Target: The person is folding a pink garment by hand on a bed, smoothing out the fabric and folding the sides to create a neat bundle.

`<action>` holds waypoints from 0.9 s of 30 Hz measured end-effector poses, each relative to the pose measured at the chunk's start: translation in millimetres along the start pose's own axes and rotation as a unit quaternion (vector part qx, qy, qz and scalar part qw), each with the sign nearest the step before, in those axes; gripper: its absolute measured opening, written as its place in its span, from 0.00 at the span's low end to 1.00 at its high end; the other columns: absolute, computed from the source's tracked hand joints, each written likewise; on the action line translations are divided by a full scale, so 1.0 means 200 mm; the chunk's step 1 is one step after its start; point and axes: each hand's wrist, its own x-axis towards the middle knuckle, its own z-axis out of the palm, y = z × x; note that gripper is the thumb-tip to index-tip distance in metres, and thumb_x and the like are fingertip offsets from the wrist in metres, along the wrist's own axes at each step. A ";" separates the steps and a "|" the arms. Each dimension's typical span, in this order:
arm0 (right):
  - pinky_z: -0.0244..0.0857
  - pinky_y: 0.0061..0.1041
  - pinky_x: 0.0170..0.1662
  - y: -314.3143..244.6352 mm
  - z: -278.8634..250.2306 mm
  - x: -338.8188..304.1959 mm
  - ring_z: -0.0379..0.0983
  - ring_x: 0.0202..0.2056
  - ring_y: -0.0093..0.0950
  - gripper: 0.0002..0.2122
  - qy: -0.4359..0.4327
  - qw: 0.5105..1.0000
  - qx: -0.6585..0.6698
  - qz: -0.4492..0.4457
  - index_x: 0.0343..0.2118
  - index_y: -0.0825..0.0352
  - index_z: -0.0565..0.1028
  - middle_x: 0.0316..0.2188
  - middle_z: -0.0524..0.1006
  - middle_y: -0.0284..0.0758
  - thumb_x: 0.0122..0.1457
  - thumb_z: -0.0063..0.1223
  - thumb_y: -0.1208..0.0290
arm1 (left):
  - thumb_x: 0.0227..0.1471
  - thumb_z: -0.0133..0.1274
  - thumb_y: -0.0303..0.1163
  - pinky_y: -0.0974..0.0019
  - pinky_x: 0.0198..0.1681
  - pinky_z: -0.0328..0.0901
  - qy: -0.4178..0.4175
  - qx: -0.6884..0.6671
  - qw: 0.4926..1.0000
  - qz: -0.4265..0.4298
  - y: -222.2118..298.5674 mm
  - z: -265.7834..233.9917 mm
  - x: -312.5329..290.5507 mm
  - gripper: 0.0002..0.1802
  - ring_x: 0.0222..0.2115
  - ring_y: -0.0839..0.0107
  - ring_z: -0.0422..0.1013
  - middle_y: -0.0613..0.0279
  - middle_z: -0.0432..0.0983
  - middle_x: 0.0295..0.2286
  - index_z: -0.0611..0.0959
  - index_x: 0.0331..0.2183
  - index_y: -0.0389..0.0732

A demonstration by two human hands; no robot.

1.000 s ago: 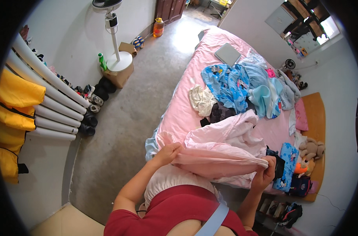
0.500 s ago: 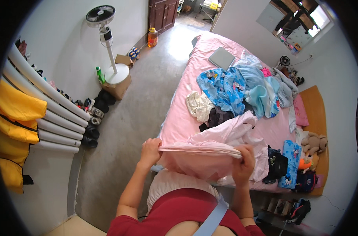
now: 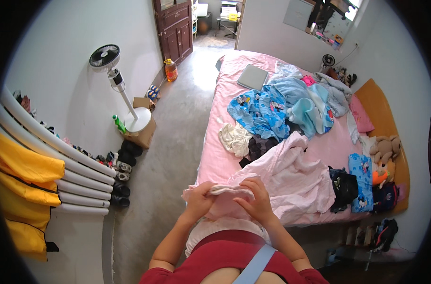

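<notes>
A large, crumpled pink bed cover [image 3: 296, 182] spreads over the near part of the bed, and its gathered edge is raised in front of my waist. Closed around the left end of that edge is my left hand [image 3: 200, 201]. My right hand [image 3: 255, 199] is close to it, fingers bent over the edge, with the thumb held apart below. Between the two hands the edge forms a short folded roll. Just beyond the cover lie a cream cloth [image 3: 235, 138] and a dark garment [image 3: 261, 147].
The bed [image 3: 215, 154] carries blue patterned clothing [image 3: 258, 110], a grey flat case [image 3: 252, 77], a folded blue item [image 3: 360, 182] and plush toys [image 3: 385, 149] by the wooden headboard [image 3: 374, 102]. At left stand a fan [image 3: 125, 94], shoes [image 3: 121, 189] and white pipes [image 3: 78, 170] with yellow cloth.
My right hand has moved left, close to my left hand, and the stretched edge of the pink bed cover is now gathered short. The view has shifted slightly.
</notes>
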 end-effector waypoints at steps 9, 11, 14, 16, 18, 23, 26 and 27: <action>0.62 0.34 0.46 0.23 0.13 -0.24 0.67 0.47 0.40 0.22 -0.069 0.994 -0.059 0.064 0.42 0.65 0.71 0.42 0.71 0.40 0.43 0.65 0.69 | 0.55 0.53 0.26 0.75 0.35 0.63 0.090 -0.174 0.980 -0.023 -0.07 -0.12 -0.13 0.07 0.31 0.81 0.67 0.69 0.75 0.29 0.80 0.36 0.35; 0.63 0.34 0.43 0.26 0.18 -0.24 0.69 0.44 0.40 0.20 -0.084 0.993 -0.049 0.063 0.41 0.65 0.72 0.40 0.72 0.40 0.43 0.65 0.69 | 0.53 0.54 0.25 0.76 0.35 0.63 0.113 -0.161 0.980 -0.037 -0.10 -0.11 -0.18 0.08 0.30 0.82 0.66 0.70 0.75 0.29 0.80 0.37 0.34; 0.65 0.33 0.41 0.29 0.21 -0.21 0.71 0.39 0.39 0.15 -0.128 0.989 -0.021 0.076 0.37 0.66 0.75 0.35 0.75 0.40 0.44 0.64 0.71 | 0.51 0.54 0.22 0.77 0.35 0.63 0.153 -0.151 0.975 -0.055 -0.10 -0.12 -0.24 0.09 0.30 0.83 0.66 0.71 0.75 0.28 0.80 0.38 0.34; 0.65 0.33 0.41 0.29 0.22 -0.16 0.72 0.36 0.38 0.12 -0.163 0.983 0.001 0.086 0.34 0.67 0.76 0.31 0.75 0.40 0.46 0.63 0.74 | 0.51 0.53 0.21 0.77 0.35 0.63 0.178 -0.151 0.971 -0.061 -0.07 -0.12 -0.28 0.09 0.31 0.83 0.66 0.71 0.75 0.28 0.80 0.38 0.34; 0.65 0.33 0.33 0.28 0.21 -0.10 0.73 0.28 0.38 0.08 -0.077 0.994 0.052 0.063 0.27 0.68 0.77 0.24 0.76 0.39 0.46 0.63 0.72 | 0.50 0.52 0.18 0.76 0.36 0.63 0.223 -0.202 0.952 -0.048 -0.04 -0.12 -0.32 0.10 0.31 0.82 0.67 0.70 0.76 0.29 0.81 0.37 0.35; 0.64 0.33 0.35 0.27 0.22 0.03 0.72 0.29 0.37 0.06 -0.113 0.992 0.048 0.013 0.28 0.68 0.77 0.26 0.76 0.38 0.47 0.61 0.73 | 0.48 0.52 0.15 0.75 0.38 0.64 0.229 -0.151 0.960 -0.066 -0.07 -0.13 -0.45 0.13 0.32 0.81 0.68 0.68 0.77 0.30 0.81 0.38 0.36; 0.63 0.33 0.40 0.29 0.29 0.05 0.72 0.33 0.35 0.06 -0.146 0.987 0.059 0.019 0.27 0.66 0.77 0.27 0.76 0.36 0.47 0.62 0.72 | 0.47 0.52 0.15 0.75 0.38 0.64 0.230 -0.131 0.961 -0.077 -0.05 -0.12 -0.51 0.14 0.32 0.81 0.69 0.68 0.77 0.31 0.81 0.38 0.36; 0.62 0.33 0.42 0.30 0.31 0.05 0.71 0.35 0.36 0.07 -0.150 0.988 0.048 -0.003 0.28 0.65 0.77 0.29 0.75 0.36 0.47 0.62 0.72 | 0.46 0.52 0.15 0.75 0.38 0.64 0.232 -0.135 0.960 -0.076 -0.04 -0.11 -0.53 0.14 0.32 0.81 0.68 0.68 0.77 0.30 0.81 0.37 0.36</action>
